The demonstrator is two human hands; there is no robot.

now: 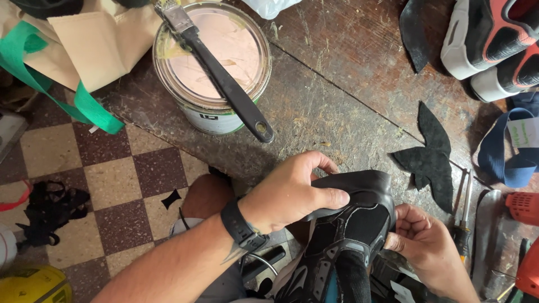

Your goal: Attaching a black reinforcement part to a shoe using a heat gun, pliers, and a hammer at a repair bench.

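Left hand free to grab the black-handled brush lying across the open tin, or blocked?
Probably not right now: the left hand is pressing a black leather piece onto the black shoe. The black-handled brush itself lies unobstructed across the open adhesive tin, with bare wooden bench between.

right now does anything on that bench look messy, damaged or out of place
Yes. A glue-smeared brush lies across the shut can, with drips around its rim. A ragged black offcut sits loose on the scratched workbench. The left hand and right hand hold a black shoe whose black rubber strip stands partly peeled away.
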